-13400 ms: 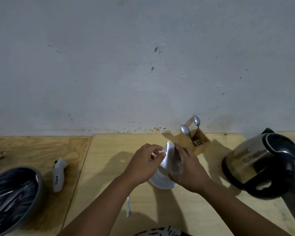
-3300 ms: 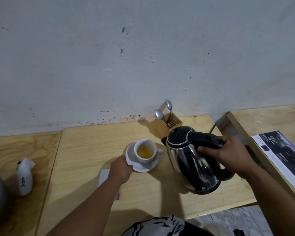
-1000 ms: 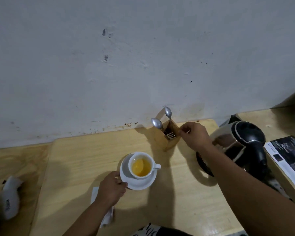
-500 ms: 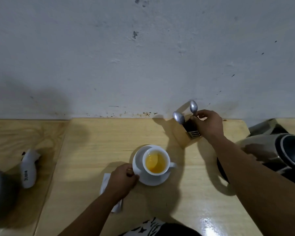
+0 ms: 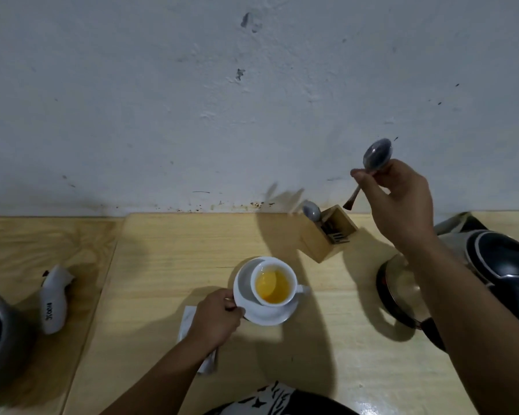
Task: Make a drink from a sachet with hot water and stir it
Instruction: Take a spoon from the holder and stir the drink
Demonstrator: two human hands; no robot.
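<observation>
From the head camera, a pale wooden table (image 5: 168, 265) with visible grain fills the lower half of the frame, against a rough, speckled white wall (image 5: 192, 100). At lower centre a round white glazed cup (image 5: 274, 284) sits on a white saucer (image 5: 270, 313); the cup holds yellow-orange liquid. The left hand (image 5: 218, 320) pinches the saucer's left rim with closed fingers. Under that hand lies a flat white sachet (image 5: 189, 323), partly hidden. At upper right the right hand (image 5: 399, 199) is closed around the handle of a metal spoon (image 5: 376, 155), bowl up, raised in the air. Below it a square wooden holder (image 5: 327, 238) tilts, with another spoon (image 5: 311, 211) and a fork inside. At the right edge lies a shiny steel kettle (image 5: 492, 265) with a black lid. At far left, a white plastic bottle (image 5: 54, 298) lies beside a dark round bowl (image 5: 0, 330).
</observation>
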